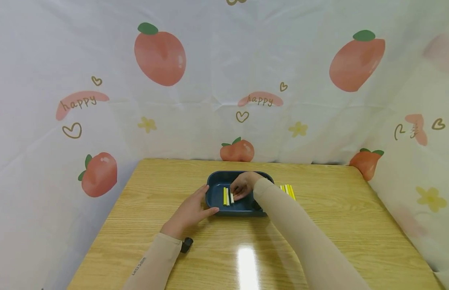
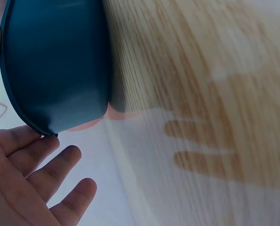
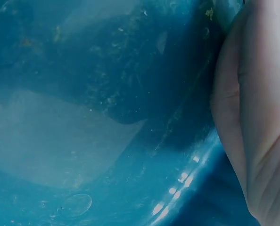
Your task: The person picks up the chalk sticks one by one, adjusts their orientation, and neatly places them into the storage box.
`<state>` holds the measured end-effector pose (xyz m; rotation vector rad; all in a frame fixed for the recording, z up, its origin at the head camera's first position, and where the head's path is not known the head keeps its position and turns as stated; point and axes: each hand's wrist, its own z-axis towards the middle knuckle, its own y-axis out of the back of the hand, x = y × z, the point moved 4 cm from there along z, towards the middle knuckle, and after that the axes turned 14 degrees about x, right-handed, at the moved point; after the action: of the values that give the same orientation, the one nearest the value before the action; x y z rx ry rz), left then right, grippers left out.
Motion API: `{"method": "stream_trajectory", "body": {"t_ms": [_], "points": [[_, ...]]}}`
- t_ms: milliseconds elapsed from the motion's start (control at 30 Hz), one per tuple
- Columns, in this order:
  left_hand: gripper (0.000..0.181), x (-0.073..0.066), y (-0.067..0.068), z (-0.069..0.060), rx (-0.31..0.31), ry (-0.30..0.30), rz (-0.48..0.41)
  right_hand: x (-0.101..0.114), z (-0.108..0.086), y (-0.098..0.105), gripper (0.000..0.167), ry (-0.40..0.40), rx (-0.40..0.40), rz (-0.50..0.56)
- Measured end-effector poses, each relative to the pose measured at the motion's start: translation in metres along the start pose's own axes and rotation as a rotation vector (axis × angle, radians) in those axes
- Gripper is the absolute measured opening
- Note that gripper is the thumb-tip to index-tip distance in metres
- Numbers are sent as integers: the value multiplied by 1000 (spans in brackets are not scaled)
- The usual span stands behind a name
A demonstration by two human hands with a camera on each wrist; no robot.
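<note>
Your left hand (image 1: 189,210) lay at the left end of the blue tray (image 1: 224,214), its fingers spread and fairly straight, with the thumb at the near rim and fingertips touching the far side of that end. Your right hand (image 1: 246,183) was inside the tray, its fingers curled and apparently pinching a white stick (image 1: 232,198); the right wrist view did not show the tips. Left of that stick, inside the tray, lay a yellow stick (image 1: 225,196) and a second white one (image 1: 227,198), close together. More yellow and white sticks (image 1: 288,191) lay right of the tray on the counter (image 1: 340,225), partly behind your sleeve (image 1: 300,229).

Your pinch, so near the neighbours, could have nudged them askew. Your right forearm, crossing the tray's right end, could have brushed the rim or the sticks outside. Light contact on the left could have let the tray slide.
</note>
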<state>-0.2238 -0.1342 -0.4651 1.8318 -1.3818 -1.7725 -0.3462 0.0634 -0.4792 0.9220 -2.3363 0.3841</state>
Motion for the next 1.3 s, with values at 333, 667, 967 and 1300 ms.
{"method": "stream_trajectory", "body": {"t_ms": [333, 667, 967, 1300], "points": [[97, -2, 1, -1, -5, -14, 3, 0, -3, -2, 9, -15, -7, -9], [98, -2, 1, -1, -6, -2, 0, 5, -18, 9, 21, 41, -14, -79], [97, -2, 0, -2, -6, 20, -11, 14, -60, 17, 33, 138, -65, -285], [98, -3, 1, -2, -5, 18, 16, 16, -103, 22, 16, 266, -103, -454]]}}
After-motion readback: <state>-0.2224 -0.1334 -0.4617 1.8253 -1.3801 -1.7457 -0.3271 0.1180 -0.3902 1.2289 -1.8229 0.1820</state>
